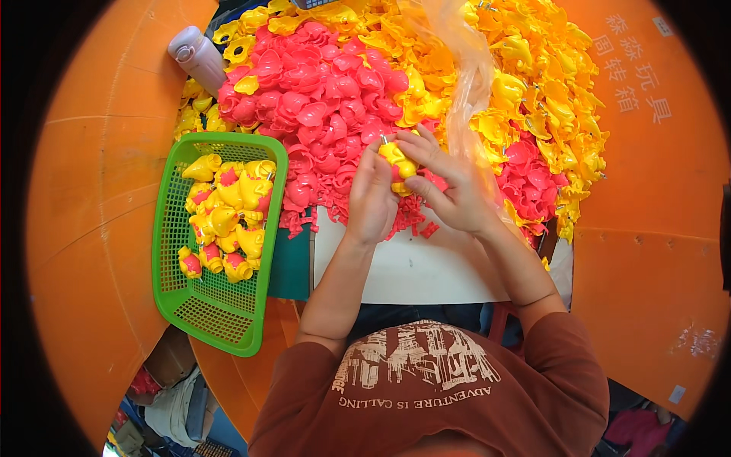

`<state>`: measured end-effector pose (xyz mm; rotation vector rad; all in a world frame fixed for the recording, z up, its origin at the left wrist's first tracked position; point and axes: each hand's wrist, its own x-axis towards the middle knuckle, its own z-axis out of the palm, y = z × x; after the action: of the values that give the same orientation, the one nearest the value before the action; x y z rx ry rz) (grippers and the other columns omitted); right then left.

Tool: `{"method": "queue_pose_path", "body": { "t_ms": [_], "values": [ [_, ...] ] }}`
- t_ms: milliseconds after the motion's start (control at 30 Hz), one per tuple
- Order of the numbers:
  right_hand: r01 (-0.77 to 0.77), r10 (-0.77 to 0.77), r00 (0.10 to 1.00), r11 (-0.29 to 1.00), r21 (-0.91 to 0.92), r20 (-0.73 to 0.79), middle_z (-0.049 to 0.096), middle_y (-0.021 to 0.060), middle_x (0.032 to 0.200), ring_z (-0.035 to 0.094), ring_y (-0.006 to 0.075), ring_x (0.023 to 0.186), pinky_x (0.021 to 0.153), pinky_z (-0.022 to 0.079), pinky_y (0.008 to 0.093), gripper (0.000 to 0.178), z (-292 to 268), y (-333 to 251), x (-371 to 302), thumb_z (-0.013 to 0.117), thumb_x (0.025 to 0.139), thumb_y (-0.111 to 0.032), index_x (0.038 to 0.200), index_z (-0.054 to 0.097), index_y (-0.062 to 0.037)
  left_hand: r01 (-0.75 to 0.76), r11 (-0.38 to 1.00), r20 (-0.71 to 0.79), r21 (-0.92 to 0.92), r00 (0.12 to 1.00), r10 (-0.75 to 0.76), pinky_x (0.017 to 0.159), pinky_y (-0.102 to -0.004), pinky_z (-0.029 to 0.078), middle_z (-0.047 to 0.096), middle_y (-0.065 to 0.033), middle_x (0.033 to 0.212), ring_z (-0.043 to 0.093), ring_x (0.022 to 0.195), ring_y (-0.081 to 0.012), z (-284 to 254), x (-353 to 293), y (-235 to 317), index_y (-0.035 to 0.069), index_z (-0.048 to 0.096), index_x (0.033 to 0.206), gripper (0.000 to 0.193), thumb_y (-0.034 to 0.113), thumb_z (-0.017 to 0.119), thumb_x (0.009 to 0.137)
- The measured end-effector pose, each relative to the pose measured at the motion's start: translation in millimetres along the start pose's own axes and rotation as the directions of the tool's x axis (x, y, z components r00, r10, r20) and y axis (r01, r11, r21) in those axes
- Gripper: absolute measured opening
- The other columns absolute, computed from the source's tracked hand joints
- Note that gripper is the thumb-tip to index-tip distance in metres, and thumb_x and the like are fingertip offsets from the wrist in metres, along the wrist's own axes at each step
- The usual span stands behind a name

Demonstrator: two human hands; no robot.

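Both my hands meet over the front of the parts heap, around a small yellow plastic toy body [397,161] with a pinkish-red patch and a thin metal pin at its top. My left hand [371,199] steadies it from the left side, fingers closed against it. My right hand [451,186] has its thumb and fingers pressed on the toy from the right. Just behind lie many glossy pinkish-red shell pieces [316,107]. Smaller red bits [407,217] are scattered on the white board [426,270] below my hands.
At left stands a green plastic basket [276,206] with several yellow-and-red toy bodies [228,213]. Yellow shell parts [563,114] pile up at the back and right, with a clear plastic bag [466,99] across them. A pale lilac bottle [198,59] leans at back left. Orange panels [647,190] rise on both sides.
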<state>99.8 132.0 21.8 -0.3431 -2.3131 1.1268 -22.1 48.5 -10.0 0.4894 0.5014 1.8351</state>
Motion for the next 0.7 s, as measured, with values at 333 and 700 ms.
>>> {"method": "queue_pose_path", "body": {
  "t_ms": [333,700],
  "values": [
    [-0.327,0.482,0.874,0.489,0.809,0.062,0.057,0.0129,0.119,0.054,0.0168,0.11,0.093,0.043,0.0288,0.037,-1.9,-5.4,-1.6,0.06,0.086,-0.007,0.12,0.051,0.0046,-0.18,0.976,0.088,0.125,0.982,0.169,0.094,-0.0323,0.043,0.05,-0.0128,0.12,0.052,0.11,-0.02,-3.0,-0.6,-7.6,-0.002,0.039,0.126,0.047,0.018,0.06,0.088],
    [-0.271,0.542,0.763,0.763,0.587,-0.352,0.057,0.0022,0.079,0.054,0.007,0.067,0.061,0.045,0.0222,0.031,37.7,-5.6,14.8,0.039,0.098,-0.031,0.099,0.056,-0.0041,-0.206,0.869,-0.122,0.45,0.95,0.289,0.089,-0.0272,0.042,0.048,-0.0053,0.103,0.051,0.099,-0.0146,-8.5,1.0,-15.2,-0.006,0.053,0.115,0.044,0.007,0.073,0.077]
  ]
}}
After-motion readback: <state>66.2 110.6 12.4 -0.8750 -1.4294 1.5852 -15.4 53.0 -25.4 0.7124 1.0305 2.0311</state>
